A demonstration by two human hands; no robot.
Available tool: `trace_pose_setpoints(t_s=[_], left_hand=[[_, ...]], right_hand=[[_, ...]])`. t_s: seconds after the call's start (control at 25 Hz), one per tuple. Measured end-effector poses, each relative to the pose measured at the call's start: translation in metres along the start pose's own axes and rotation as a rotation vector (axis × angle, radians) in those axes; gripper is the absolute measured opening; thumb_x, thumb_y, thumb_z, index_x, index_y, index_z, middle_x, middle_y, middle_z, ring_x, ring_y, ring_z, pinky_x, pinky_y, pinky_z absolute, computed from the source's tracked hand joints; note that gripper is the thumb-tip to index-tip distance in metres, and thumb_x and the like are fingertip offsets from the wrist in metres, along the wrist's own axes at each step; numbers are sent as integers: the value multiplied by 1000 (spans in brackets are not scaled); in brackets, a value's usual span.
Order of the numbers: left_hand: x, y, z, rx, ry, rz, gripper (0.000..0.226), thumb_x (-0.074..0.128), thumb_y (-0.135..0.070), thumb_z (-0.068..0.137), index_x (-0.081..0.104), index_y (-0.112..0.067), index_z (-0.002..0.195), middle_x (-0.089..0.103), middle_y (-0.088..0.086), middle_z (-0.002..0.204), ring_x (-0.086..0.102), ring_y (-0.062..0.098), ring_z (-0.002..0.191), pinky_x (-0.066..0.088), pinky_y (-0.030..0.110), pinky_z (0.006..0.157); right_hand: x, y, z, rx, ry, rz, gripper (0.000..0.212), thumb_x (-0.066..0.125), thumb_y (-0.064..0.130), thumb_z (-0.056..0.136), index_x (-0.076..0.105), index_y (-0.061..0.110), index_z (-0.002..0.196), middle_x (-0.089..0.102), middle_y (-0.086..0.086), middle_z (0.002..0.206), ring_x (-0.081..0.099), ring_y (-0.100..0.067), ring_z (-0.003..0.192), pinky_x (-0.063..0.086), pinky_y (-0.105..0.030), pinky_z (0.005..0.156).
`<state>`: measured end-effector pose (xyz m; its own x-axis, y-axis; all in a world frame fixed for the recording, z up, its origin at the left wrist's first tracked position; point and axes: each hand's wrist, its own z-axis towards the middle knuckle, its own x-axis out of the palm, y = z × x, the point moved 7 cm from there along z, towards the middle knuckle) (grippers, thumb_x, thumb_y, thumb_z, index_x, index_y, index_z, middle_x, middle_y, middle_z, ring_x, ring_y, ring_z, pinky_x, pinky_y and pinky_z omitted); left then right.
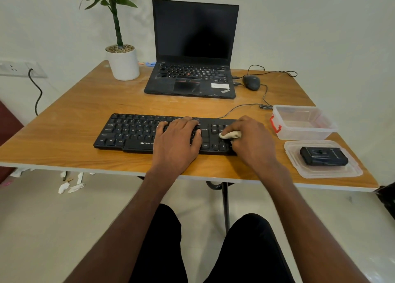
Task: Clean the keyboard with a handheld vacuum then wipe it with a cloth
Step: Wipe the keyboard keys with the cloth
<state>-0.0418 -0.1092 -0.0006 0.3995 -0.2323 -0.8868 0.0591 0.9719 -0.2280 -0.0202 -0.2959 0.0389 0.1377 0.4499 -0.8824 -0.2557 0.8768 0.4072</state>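
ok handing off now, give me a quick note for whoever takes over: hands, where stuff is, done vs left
Left hand: flat on the middle of the keyboard, steadying it.
Right hand: holds the cloth against the keys at the keyboard's right end.
Handheld vacuum: set down on the container lid, right of the keyboard.
Done: vacuuming, apparently. Left: wipe the remaining keys.

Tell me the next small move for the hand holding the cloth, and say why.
Probably sweep the right hand leftward along the keys. It grips the small white cloth only at the right end of the black corded keyboard, while the left hand rests flat mid-board, steadying it. The black handheld vacuum already lies set aside on the clear plastic lid.
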Motion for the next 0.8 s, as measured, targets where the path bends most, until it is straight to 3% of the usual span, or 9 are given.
trace_pose_setpoints(t_s=[0.12,0.28,0.44,0.6,0.8], left_hand=[[-1,0,0,2,-16,-3,42,35,-41,109,59,-30,142,59,-8,148,53,11,136,25,48,123],[0,3,-1,-6,-37,-23,40,38,-38,109,60,-28,140,61,-7,146,55,12,135,26,49,122],[0,2,0,-9,-30,-16,40,37,-39,109,59,-29,141,60,-8,147,54,12,135,25,49,122],[1,3,0,-10,-24,-16,40,36,-39,109,58,-30,141,59,-9,147,54,11,135,24,48,123],[1,3,0,-17,-18,-19,40,36,-40,109,58,-30,141,59,-9,147,53,11,135,24,49,124]], right_hand=[[-15,-25,1,125,-100,8,37,75,5,86,80,30,112,66,-1,114,60,-23,103,58,-43,80],[-11,-23,-5,121,-116,45,42,75,0,82,76,29,112,71,0,115,61,-25,106,57,-44,78],[-26,-43,-1,282,-225,-31,34,76,9,84,78,27,113,72,-2,111,63,-24,98,48,-33,69],[-4,-14,-1,57,-94,12,37,76,8,85,78,31,114,70,6,118,60,-19,105,56,-41,78],[-15,-32,5,127,-137,3,34,71,3,87,80,29,108,71,7,117,61,-22,105,54,-38,75]])
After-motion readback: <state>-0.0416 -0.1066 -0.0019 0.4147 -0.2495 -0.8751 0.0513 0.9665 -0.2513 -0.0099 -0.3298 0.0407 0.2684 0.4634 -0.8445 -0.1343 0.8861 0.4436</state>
